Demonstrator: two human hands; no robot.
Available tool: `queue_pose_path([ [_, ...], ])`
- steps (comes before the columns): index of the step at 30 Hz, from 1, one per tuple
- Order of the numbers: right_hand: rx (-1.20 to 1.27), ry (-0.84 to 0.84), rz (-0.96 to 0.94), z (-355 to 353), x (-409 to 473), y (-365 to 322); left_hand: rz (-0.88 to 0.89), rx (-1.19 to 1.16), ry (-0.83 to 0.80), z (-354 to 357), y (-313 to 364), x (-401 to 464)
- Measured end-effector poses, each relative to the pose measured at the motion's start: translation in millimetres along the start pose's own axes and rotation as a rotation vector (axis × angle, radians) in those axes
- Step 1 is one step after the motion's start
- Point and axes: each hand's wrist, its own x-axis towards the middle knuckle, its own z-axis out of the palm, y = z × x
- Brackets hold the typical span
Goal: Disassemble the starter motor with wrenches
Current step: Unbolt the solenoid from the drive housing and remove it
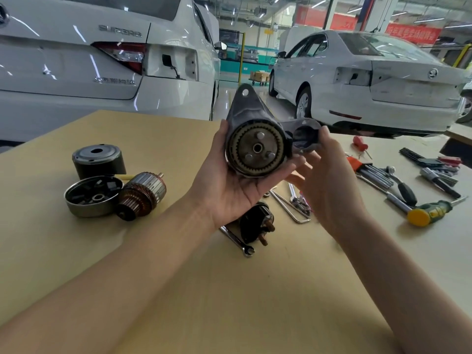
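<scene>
I hold the starter motor's drive housing (pixel 255 129) up above the table, its open end with the ring gear and three pins facing me. My left hand (pixel 227 185) cradles it from below, fingers curled round the body. My right hand (pixel 327 185) grips the housing's right side, where the empty solenoid bore shows. On the table to the left lie the dark field casing (pixel 98 162), the end cap with brushes (pixel 89 198) and the copper-wound armature (pixel 141 194). The black solenoid (pixel 256 223) and a combination wrench (pixel 238 242) lie under my left hand.
Tan table (pixel 178 290) carries tools at the right: hex key set with orange holder (pixel 367 169), ratchet handle (pixel 398 200), yellow-green screwdriver (pixel 431 213), long hex key (pixel 291 208). Two white cars (pixel 370 77) stand beyond the table's far edge.
</scene>
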Motion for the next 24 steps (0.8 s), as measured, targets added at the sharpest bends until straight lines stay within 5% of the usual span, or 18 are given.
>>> queue_pose_path([
  [6,0.374,-0.164,0.330,0,-1,0,0.565,0.794,0.205,-3,-6,4],
  [11,0.490,-0.341,0.277,1,-3,3,0.946,1.225,0.085,-12,-18,6],
  [20,0.427,-0.510,0.063,5,-11,-6,0.898,1.369,0.110,-20,-23,10],
  [24,0.228,-0.420,0.012,10,-14,-3,0.848,1.341,0.112,-20,-23,9],
])
